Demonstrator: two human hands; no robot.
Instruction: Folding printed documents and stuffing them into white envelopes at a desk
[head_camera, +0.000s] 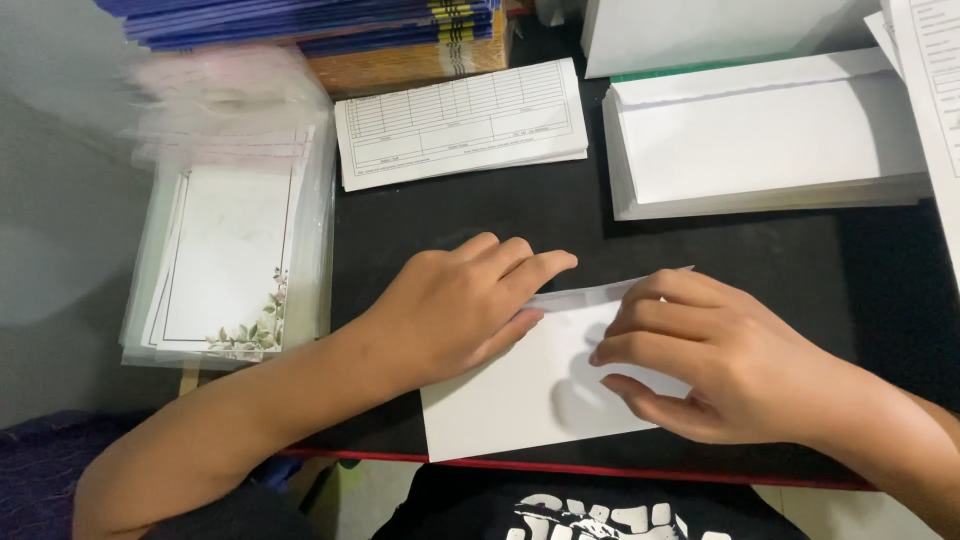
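Right now a white envelope (530, 390) is lying on the black desk (480, 215), its long axis running left to right. Both hands are pressing down on it: the left hand (455, 305) flat, fingers nearly straight along the flap edge, the right hand (715, 355) curled, fingertips probably pinning the paper. Beyond the envelope, a stack of envelopes (765, 150) and printed forms (460, 122) are sitting; left of it, sleeved floral cards (230, 260).
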